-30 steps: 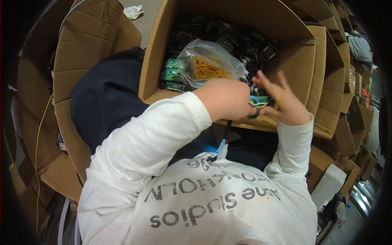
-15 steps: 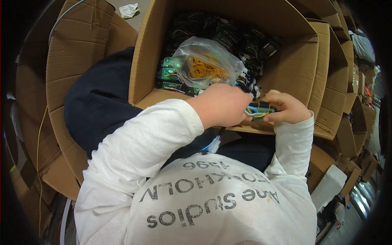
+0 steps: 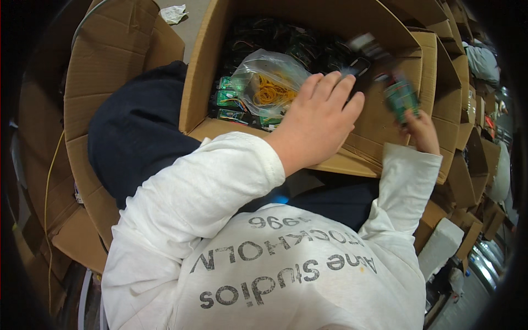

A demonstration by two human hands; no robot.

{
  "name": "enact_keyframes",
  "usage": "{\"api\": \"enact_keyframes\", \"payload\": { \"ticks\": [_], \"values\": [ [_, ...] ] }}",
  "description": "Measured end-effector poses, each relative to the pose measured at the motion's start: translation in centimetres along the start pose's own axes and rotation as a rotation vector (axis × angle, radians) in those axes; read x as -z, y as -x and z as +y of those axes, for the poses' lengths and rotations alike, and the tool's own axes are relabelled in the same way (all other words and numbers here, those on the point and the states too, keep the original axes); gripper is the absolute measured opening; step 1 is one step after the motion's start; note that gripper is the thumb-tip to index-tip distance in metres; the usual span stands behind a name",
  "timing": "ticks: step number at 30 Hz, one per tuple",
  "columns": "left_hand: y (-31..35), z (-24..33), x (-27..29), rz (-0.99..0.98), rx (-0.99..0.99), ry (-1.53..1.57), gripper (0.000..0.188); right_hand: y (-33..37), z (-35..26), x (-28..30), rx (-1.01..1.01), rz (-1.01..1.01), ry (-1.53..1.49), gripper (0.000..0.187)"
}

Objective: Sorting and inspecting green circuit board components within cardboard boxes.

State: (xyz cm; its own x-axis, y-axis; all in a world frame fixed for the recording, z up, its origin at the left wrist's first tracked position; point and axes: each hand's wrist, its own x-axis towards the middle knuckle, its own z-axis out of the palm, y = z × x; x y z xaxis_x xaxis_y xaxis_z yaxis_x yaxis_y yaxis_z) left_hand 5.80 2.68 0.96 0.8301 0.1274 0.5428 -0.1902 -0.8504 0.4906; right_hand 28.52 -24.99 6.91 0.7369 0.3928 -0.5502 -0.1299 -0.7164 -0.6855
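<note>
My right hand point(image 3: 422, 132) pinches the near end of a green circuit board point(image 3: 402, 99) at the right side of an open cardboard box point(image 3: 199, 77). Motion smears the board, and a dark and pale blurred part point(image 3: 373, 47) extends beyond it. My left hand point(image 3: 319, 121) reaches over the box's near edge with fingers stretched out and apart, and nothing shows in its grip. Just past its fingers lies a black frame-like part point(image 3: 360, 67). A clear plastic bag point(image 3: 294, 71) holding yellow rubber bands point(image 3: 270, 91) rests on rows of green circuit boards with wires point(image 3: 228, 99).
Cardboard flaps point(image 3: 104, 82) stand up on the left. More cardboard boxes point(image 3: 473, 176) crowd the right side, near a white block point(image 3: 443, 245). My dark-clothed leg point(image 3: 137, 132) is beside the box. A crumpled white paper point(image 3: 174, 14) lies on the floor beyond.
My right hand has carried the circuit board away from my left hand, up and to the right. My left hand has let go of the board and spread its fingers over the box.
</note>
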Motion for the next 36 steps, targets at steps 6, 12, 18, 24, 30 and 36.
{"api": "enact_keyframes", "payload": {
  "ticks": [6, 12, 18, 24, 30, 36],
  "values": [
    [4.3, 2.4, -0.6, -0.654, -0.106, 0.134, 0.043, -4.6, 5.0, 5.1, 0.238, 0.525, -1.076, 0.044],
    [8.6, 4.7, -1.1, -0.602, -0.201, -0.012, 0.034, -5.8, 2.0, -10.8, 0.105, -0.065, -0.400, 0.045],
    [7.7, 3.4, -0.1, -0.800, -0.132, -0.029, 0.030, -8.5, 0.7, -26.2, 0.274, -0.622, 0.732, 0.040],
    [7.5, 3.6, -1.7, -0.854, -0.020, 0.017, 0.022, -14.3, 5.3, -33.0, 0.651, -0.449, 0.918, 0.046],
    [7.0, 3.3, -2.3, -1.009, -0.053, -0.004, 0.025, -16.3, 6.6, -34.6, 0.464, -0.421, 1.044, 0.050],
    [5.8, 3.0, -1.7, -1.107, -0.071, -0.031, 0.028, -16.9, 7.9, -34.8, 0.444, -0.286, 1.111, 0.045]
  ]
}}
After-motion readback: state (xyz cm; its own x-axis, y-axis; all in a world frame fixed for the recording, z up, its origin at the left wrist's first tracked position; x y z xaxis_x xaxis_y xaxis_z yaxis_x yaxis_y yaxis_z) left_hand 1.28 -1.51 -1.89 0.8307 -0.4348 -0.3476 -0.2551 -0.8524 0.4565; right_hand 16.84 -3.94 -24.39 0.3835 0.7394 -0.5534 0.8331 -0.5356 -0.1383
